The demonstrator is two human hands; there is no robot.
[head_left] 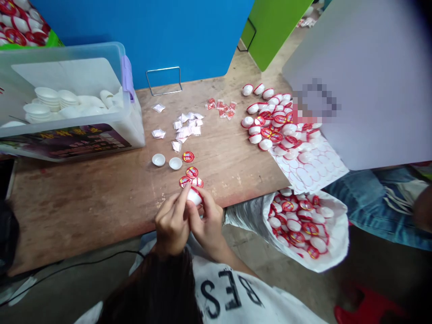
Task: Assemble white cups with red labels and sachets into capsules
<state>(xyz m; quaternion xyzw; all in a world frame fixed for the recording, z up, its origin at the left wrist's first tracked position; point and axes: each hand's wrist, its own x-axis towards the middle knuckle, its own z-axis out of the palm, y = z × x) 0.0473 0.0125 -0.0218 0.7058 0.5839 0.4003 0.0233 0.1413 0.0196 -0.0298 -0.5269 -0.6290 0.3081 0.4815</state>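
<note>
Brown, scuffed wood makes up the worktop [111, 198], with a blue partition [145, 36] standing along its far side and a green one [273, 27] beyond. Between the two hands, above the worktop's near edge, is a small white cup [194, 196], smooth and rounded, with a glossy red band at its rim. It is tilted: the rounded white body faces back toward the person, and the red rim is turned away and toward the right. It looks about as wide as it is deep, so I can make out no clear long axis; the visible rim slants from upper left down to lower right. The left hand [173, 221] is closed in a pinch on the cup's left side, the right hand [208, 221] gripping it from the right with thumb and fingers.

Just past the fingertips lie round red lids [192, 172], with two open white cups [158, 159] near them. Farther off are white packets [184, 132] and red packets [221, 107]. A pile of red-rimmed cups [270, 119] spreads to the right, a full white sack [339, 240] sits below it, and a clear bin [77, 121] of white cups stands at left.
</note>
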